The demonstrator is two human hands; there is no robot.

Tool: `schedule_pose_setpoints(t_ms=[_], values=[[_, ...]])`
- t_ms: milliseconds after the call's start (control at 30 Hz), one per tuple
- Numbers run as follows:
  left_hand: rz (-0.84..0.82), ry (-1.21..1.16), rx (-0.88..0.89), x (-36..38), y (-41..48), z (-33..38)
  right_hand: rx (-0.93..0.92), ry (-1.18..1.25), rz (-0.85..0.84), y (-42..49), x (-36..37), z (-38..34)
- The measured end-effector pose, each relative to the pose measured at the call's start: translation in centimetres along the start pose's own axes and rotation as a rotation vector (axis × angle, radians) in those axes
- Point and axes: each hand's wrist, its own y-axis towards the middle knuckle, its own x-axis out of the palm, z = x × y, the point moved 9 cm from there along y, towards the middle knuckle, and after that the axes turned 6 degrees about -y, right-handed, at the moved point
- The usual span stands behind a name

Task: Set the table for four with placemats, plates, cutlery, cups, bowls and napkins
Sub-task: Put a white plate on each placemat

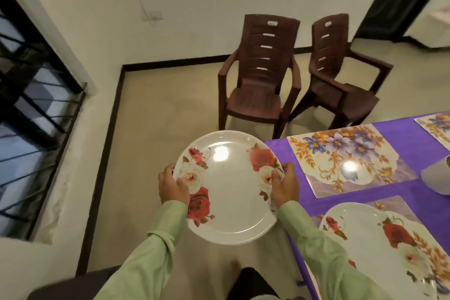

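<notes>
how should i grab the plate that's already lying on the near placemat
By its rim, from the table-edge side. The plate lies flat on the placemat, so only the upturned rim offers a hold, and its left arc is nearest the person. Being wide and shallow, it would likely stay level with a hand on each opposite side, like the carried plate.

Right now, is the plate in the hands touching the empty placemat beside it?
Apart. The head view shows a strip of purple tablecloth between the plate and the placemat.
</notes>
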Motion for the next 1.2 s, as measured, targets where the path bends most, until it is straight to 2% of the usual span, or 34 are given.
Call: schedule_pose_setpoints(t_ms=[333,533,700,967,1200], values=[[-0.182,0.029,0.126,13.2,15.2,9.3,0.172,0.103,0.158,14.4,2.9,-1.6],[-0.293,0.076,0.232,22.8,23.3,17.6,0.263,0.116,0.281,23.0,1.1,-4.0],[-0.477,0.062,0.314,32.9,27.7,23.4,0.331,0.142,0.444,29.2,-1.4,-4.1],[-0.826,0.155,0.454,49.9,30.3,31.9,0.528,0.149,0.712,34.8,-5.1,-1.8],[-1.136,0.214,0.62,61.9,24.4,37.8,0.758,0.216,0.966,34.1,-9.0,1.2]])
